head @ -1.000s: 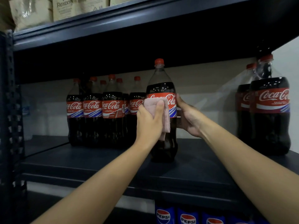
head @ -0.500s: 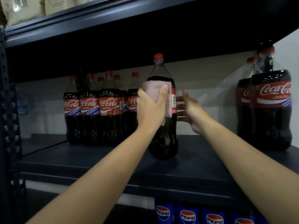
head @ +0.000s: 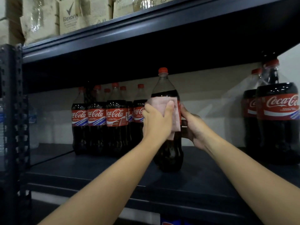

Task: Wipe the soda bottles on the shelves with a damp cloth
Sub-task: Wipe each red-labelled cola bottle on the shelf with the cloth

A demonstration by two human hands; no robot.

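Note:
A large Coca-Cola bottle with a red cap stands upright near the front of the dark shelf. My left hand presses a pink cloth flat against the bottle's label, thumb on the cloth. On the bottle's right side my right hand grips it at label height, fingers curled round the back. The cloth covers most of the label.
Several Coca-Cola bottles stand grouped at the back left. More shrink-wrapped Coca-Cola bottles stand at the right. Cardboard boxes sit on the shelf above. A perforated steel post runs down the left. Pepsi labels show below.
My right hand, off the bottle with fingers spread half a second ago, now grips its right side. The cloth stays high on the label under my left hand. The view has tilted upward.

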